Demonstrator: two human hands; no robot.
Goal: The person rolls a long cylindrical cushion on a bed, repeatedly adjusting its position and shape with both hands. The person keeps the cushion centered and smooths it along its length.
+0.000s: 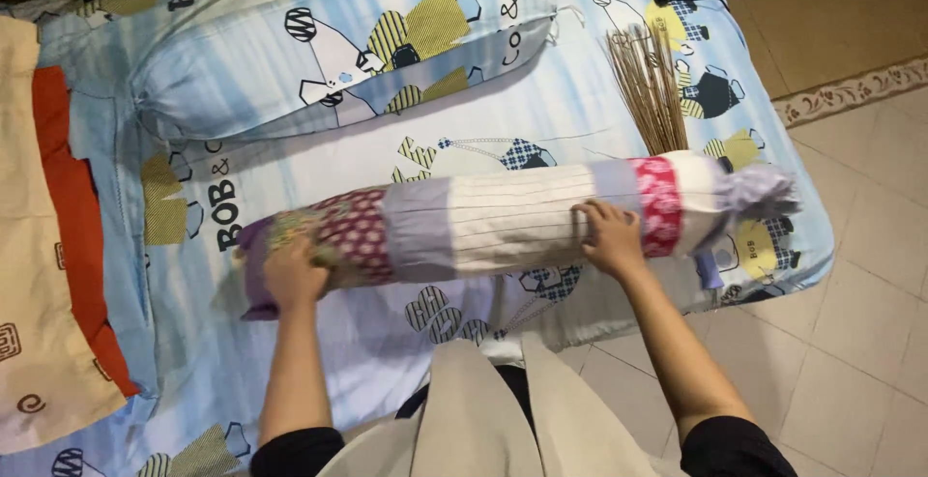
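While pressing patchwork bolster (503, 221), both hands (295, 274)

blue bolster (338, 52) | broom sticks (650, 90) | orange-cream cloth (48, 245) | tiled floor (851, 274)

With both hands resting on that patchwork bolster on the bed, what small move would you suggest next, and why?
Probably slide the patchwork bolster up the bed toward the blue printed bolster. The left hand and right hand press flat on it rather than grip, and it lies near the mattress edge, slightly askew to the other one. The stick broom by its right end may get in the way.
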